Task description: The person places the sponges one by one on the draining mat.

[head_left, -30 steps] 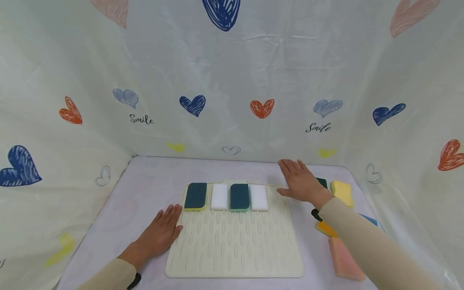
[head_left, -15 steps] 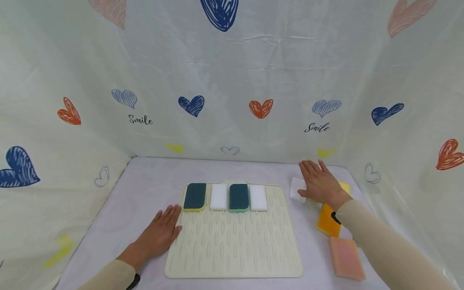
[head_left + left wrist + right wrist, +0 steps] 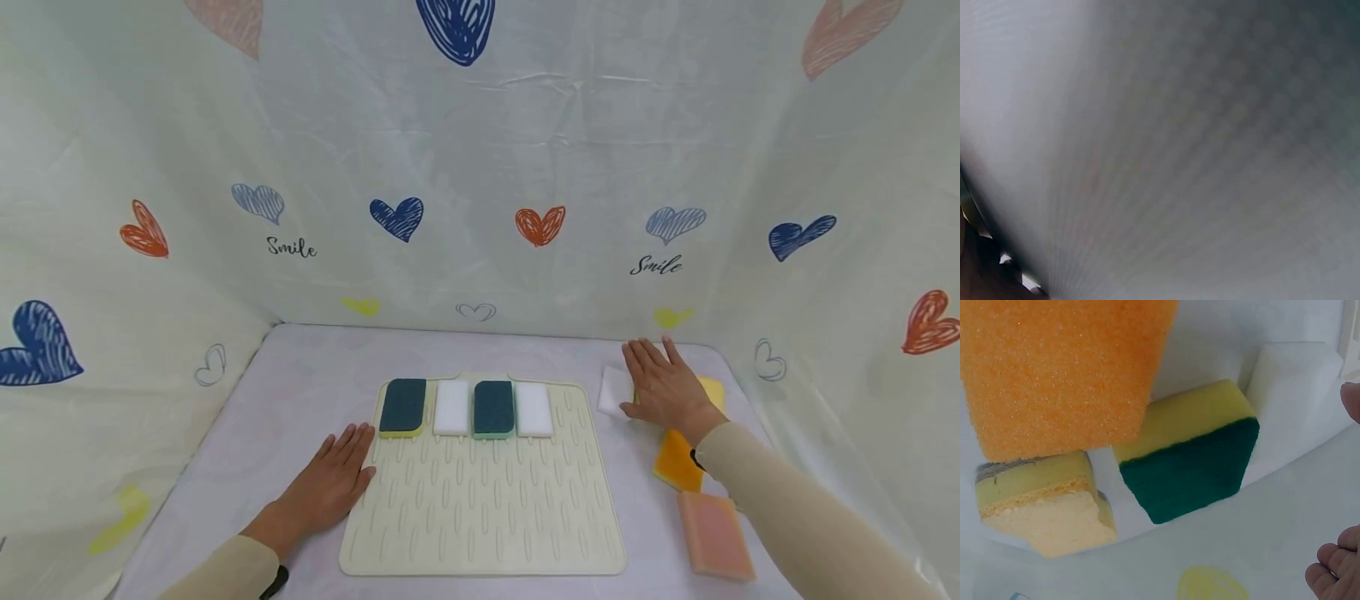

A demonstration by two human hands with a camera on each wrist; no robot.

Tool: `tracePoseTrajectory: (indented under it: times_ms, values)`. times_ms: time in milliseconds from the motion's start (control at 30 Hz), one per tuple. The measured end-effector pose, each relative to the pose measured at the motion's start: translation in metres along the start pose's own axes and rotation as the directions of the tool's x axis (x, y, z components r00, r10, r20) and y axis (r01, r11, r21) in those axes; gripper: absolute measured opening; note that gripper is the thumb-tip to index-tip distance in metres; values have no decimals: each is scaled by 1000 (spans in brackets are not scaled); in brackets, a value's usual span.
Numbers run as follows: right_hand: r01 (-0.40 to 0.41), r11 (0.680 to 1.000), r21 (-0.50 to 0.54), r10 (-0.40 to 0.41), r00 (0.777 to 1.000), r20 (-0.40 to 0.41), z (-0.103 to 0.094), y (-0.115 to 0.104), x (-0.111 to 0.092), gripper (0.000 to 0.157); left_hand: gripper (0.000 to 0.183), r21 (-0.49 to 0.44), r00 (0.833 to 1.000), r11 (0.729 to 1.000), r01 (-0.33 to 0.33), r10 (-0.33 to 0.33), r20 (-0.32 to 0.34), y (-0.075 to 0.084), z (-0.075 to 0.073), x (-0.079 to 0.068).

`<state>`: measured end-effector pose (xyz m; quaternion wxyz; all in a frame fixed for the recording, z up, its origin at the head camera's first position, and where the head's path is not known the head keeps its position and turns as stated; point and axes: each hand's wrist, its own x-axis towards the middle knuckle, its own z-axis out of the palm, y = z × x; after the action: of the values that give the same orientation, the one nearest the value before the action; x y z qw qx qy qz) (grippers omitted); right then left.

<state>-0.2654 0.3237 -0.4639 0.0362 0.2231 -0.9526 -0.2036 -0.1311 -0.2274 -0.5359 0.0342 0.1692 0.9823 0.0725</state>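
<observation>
The left hand (image 3: 327, 481) lies palm down on the table (image 3: 322, 358), its fingers straight and close together, its thumb apart, its fingertips at the left edge of the cream mat (image 3: 483, 508). It holds nothing. The left wrist view is a grey blur.

The right hand (image 3: 670, 390) is at the table's back right corner, fingers straight, thumb spread wide, gripping nothing. In the head view its thumb overlaps the loose white sponge (image 3: 614, 390), which lies just off the mat's right edge; I cannot tell if they touch.

The right wrist view shows the green-and-yellow sponge (image 3: 1191, 456) just beside that white sponge. Past it, toward the table's right edge, is a yellow sponge (image 3: 714, 393). An orange sponge (image 3: 677, 461) lies nearer the front, partly hidden by the right arm, and a pink sponge (image 3: 717, 537) lies nearer still to the table's front right corner.

Along the mat's back edge, 4 sponges form a row: 2 dark-green-topped sponges (image 3: 402, 406) alternate with 2 white sponges (image 3: 452, 407). A backdrop (image 3: 480, 125) printed with hearts rises behind the table.
</observation>
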Motion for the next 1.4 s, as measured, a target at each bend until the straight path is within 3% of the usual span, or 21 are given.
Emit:
tracePoseTrajectory:
  times_ms: [400,867,1167,1400]
  values:
    - [41,998,-42,-42,999,-19,17,-10,0,104,67,1,1000,1000,-11,11,-9,-3,3,0]
    - [-3,1000,26,2,999,48,30,-12,1,103,67,1,1000,1000,-6,6,3,-2,1,0]
    - [5,997,76,-8,999,33,40,-5,5,103,67,1,1000,1000,-6,6,4,-3,1,1]
    - [3,991,131,-13,997,75,43,-2,7,100,68,29,1000,1000,-13,12,29,-4,-3,0]
